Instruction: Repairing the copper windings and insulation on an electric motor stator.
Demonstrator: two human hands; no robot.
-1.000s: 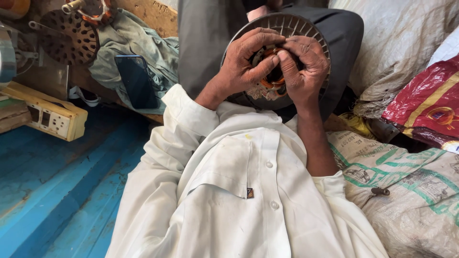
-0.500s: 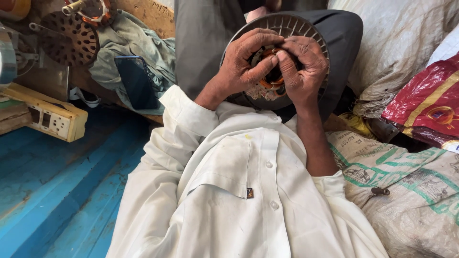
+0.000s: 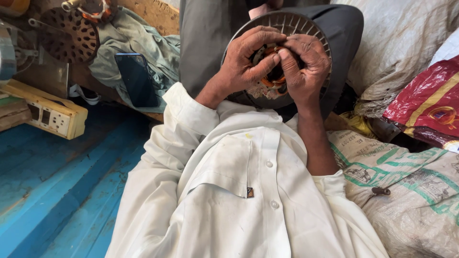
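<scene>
A round grey finned motor housing (image 3: 306,26) rests upright against my grey-trousered knees. Orange-brown copper windings (image 3: 275,79) show in its middle. My left hand (image 3: 246,59) grips the housing's left side, thumb pressed into the windings. My right hand (image 3: 306,67) covers the right side, its fingers curled into the same coil. Both hands touch each other over the centre. The lower rim of the housing is hidden by my wrists and white shirt.
A dark phone (image 3: 136,79) lies on grey-green cloth at left. A yellow socket box (image 3: 50,112) sits on the blue wooden floor (image 3: 57,191). A perforated metal disc (image 3: 69,33) stands at top left. Woven sacks (image 3: 411,191) and a red bag (image 3: 425,102) fill the right.
Both hands stay on the motor housing; the fingers shift slightly over the windings. The view has barely moved.
</scene>
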